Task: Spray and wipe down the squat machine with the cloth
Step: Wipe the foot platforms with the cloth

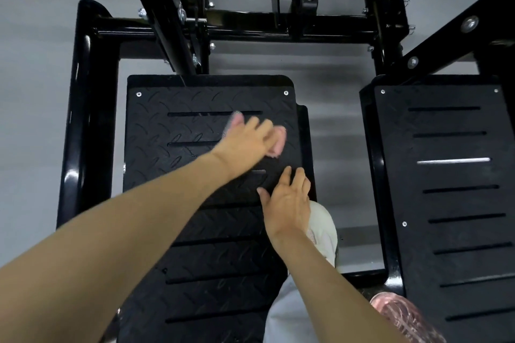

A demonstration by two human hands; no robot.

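The squat machine's left black tread footplate [172, 125] fills the middle of the view. My left hand [245, 142] lies blurred on the plate's upper right part, pressing a pink cloth [278, 139] flat against it; cloth edges show past the fingers. My right hand [289, 200] rests with straight fingers on the plate's right edge, just below the left hand, holding nothing. No spray bottle is in view.
A second slotted footplate [451, 203] sits at the right. Black frame tubes [83, 120] run along the left and across the top, with bolts and brackets. Grey floor [334, 120] shows between the plates. A knee in pale trousers [323, 231] is below my right hand.
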